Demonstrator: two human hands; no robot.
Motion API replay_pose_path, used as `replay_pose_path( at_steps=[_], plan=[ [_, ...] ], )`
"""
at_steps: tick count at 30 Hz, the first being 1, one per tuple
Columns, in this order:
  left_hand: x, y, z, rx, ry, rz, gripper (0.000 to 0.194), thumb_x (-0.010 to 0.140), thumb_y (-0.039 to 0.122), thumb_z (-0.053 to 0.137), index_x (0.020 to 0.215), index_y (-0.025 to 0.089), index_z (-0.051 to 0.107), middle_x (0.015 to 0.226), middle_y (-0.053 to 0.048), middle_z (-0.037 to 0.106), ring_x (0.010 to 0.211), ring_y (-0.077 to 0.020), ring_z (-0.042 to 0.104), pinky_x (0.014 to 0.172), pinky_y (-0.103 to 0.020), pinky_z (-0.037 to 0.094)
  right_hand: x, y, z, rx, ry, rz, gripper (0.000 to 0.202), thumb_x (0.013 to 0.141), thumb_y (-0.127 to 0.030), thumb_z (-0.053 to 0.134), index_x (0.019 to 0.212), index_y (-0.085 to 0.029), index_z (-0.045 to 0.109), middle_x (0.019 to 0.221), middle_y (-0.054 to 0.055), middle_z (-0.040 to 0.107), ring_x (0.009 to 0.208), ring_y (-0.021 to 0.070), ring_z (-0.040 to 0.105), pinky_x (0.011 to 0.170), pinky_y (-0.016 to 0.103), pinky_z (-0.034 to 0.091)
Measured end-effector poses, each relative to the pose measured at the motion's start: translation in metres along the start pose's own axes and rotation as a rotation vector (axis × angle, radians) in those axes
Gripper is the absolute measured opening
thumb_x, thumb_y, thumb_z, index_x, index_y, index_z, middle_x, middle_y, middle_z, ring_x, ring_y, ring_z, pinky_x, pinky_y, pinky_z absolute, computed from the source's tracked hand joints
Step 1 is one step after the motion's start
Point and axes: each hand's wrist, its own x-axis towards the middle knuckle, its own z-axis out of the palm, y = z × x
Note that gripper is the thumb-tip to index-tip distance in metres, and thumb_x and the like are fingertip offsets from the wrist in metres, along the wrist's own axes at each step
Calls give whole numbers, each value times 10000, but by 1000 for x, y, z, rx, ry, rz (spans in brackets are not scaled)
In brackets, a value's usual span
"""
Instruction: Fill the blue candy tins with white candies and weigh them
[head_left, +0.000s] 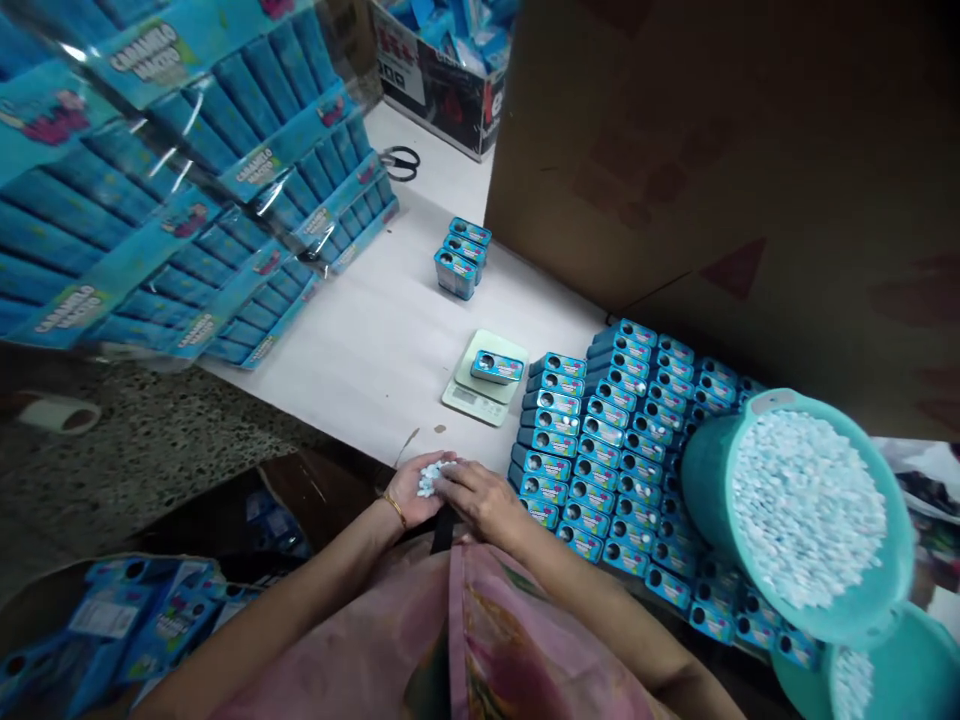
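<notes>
My left hand (412, 492) is cupped palm up near the table's front edge, with a small heap of pale candies (429, 478) in it. Over that palm lies my right hand (484, 497), its bent fingertips among the candies; what they pinch, if anything, is hidden. Just beyond both hands a pale green kitchen scale (475, 402) bears one small blue candy box (498, 367) standing upright. Rows of similar boxes (589, 470) with round holes on top fill the table to the right of my hands.
A turquoise bucket (709, 500) full of pale candies stands among the boxes at right, another (922, 665) below it. Three boxes (459, 275) stand farther back, near black scissors (403, 163). Packed display trays (247, 175) rise at left; a large cardboard panel (675, 150) rises behind.
</notes>
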Motion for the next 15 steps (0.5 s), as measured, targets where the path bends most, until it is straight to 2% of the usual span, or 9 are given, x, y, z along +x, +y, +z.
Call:
replay_pose_path(
  at_steps=[2,4,6,8,10,13,15],
  plan=[
    [-2,-2,14,49,21,44,138,765,130,455,720,105,583,699,-97,627,667,-172,618,572,-270,514,-15,1,-11,34,122,86,326,845,-202,413,1169,-233,441,1156,47,502,1021,147,457,841,287,416],
    [-2,-4,38,119,35,76,141,771,138,447,748,128,585,755,-106,636,731,-196,622,622,-316,522,-35,1,-23,67,224,195,309,844,-178,398,1140,-238,467,1096,43,539,976,126,488,826,267,420],
    [3,-11,74,210,15,71,140,775,155,446,771,142,585,801,-119,638,793,-221,617,682,-365,518,-57,2,-32,88,298,290,280,841,-170,392,1092,-233,501,1010,34,575,930,113,515,807,249,427],
    [13,-29,123,309,-41,26,135,774,163,453,792,134,584,826,-133,637,824,-237,611,711,-388,509,-79,4,-36,92,366,380,254,840,-170,386,1043,-222,530,940,28,596,892,111,533,787,241,433],
    [25,-62,179,401,-122,-39,127,766,157,468,810,115,580,832,-138,636,835,-243,607,719,-386,502,-98,6,-37,88,430,452,241,835,-169,387,1009,-213,548,892,27,606,854,115,546,762,239,438],
    [41,-133,262,533,-273,-133,156,766,190,478,841,95,576,815,-125,630,817,-234,607,733,-375,482,-122,5,-36,90,514,540,218,816,-196,425,986,-215,562,840,31,612,798,134,556,713,251,447],
    [51,-181,307,610,-320,-194,216,786,271,456,845,99,572,790,-116,623,799,-223,605,720,-361,473,-136,2,-36,113,573,603,218,813,-202,427,976,-217,570,813,34,611,775,143,556,690,259,451]
  ],
)
